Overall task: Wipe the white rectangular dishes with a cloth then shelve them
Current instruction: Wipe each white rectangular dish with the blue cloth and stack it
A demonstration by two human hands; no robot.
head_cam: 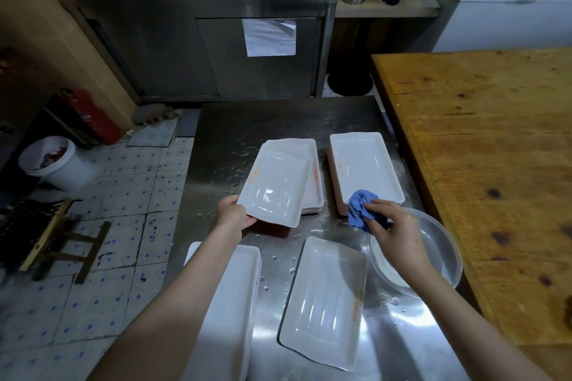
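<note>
**Left hand on a dish, right hand on the cloth**

Far to the left of the left hand, on the tiled floor, I see a round white plastic bucket [57, 164], with a red fire extinguisher [89, 116] beyond it. The left hand [232, 213] grips the near corner of a glossy white rectangular dish [275, 192], with the fingers curled round its rim. The dish is tilted, its far end over the far stack [294, 145] of like dishes just beyond the hand.

Beneath that forearm lies the near stack [235, 288], smooth and white, partly hidden by the arm. Everything rests on a stainless steel table [278, 120] beaded with water drops.

Between the two arms a single dish [325, 300] lies flat, shallow, with orange lettering on its rim. Just beyond the right hand stands the tall stack [365, 167], its top dish a long rectangle with rounded corners.

The right hand [394, 232] pinches a crumpled blue cloth [360, 209] between thumb and fingers at the near end of that stack. I cannot tell whether the cloth touches it. Under the right wrist sits a round clear bowl [445, 250], and to its right a worn, knotty wooden table [479, 148].
</note>
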